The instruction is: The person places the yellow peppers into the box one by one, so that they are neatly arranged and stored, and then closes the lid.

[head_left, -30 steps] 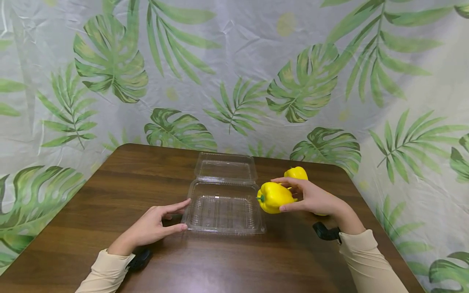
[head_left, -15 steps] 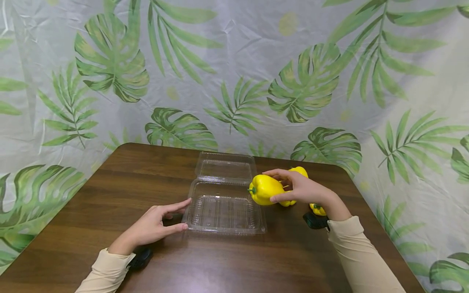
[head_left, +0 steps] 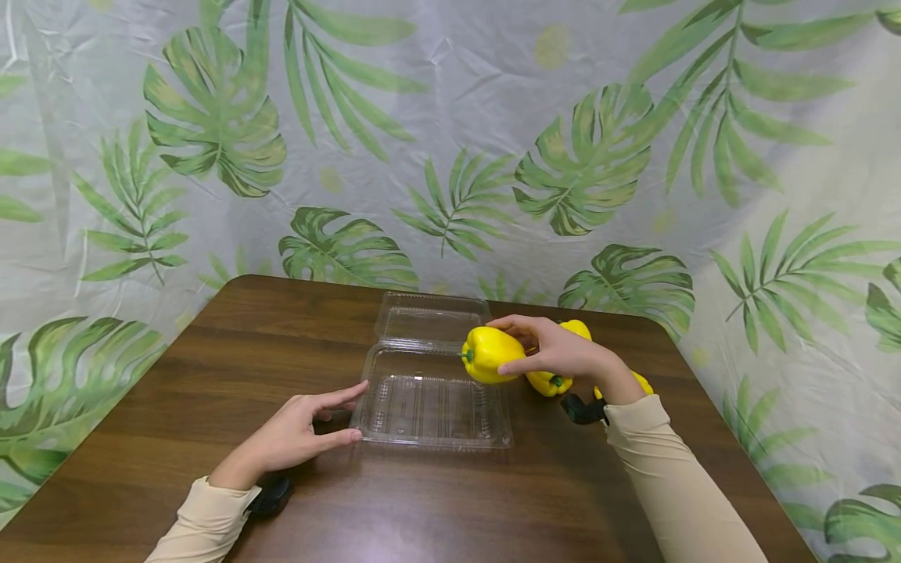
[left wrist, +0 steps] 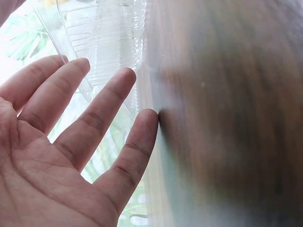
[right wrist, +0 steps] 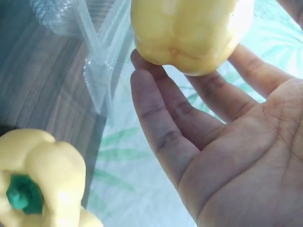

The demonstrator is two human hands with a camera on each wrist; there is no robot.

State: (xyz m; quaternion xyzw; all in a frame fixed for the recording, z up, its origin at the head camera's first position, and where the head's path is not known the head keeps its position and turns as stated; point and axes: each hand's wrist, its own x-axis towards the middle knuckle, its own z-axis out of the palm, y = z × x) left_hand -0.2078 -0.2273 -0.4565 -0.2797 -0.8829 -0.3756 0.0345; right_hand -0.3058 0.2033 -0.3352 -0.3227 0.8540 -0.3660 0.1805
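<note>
My right hand (head_left: 559, 348) holds a yellow bell pepper (head_left: 491, 356) between thumb and fingers, its green stem turned left. It overlaps the right side of a clear plastic clamshell container (head_left: 429, 436) in the head view. In the right wrist view the bottom end of the pepper (right wrist: 189, 38) rests against the fingertips. My left hand (head_left: 296, 430) is at the container's left side, thumb and forefinger spread along its rim. Those fingers are extended in the left wrist view, beside the clear plastic wall (left wrist: 104, 42).
The container's lid (head_left: 432, 320) lies folded back behind its base. More yellow peppers lie on the wooden table (head_left: 281, 336) at the right: one pepper (head_left: 549, 383) near the container, another pepper (head_left: 642, 383) partly behind the right wrist. A leaf-patterned cloth (head_left: 450, 117) hangs behind the table.
My right hand has carried the pepper left and slightly away from me, from beside the container to over its right edge. The left hand and container have stayed put.
</note>
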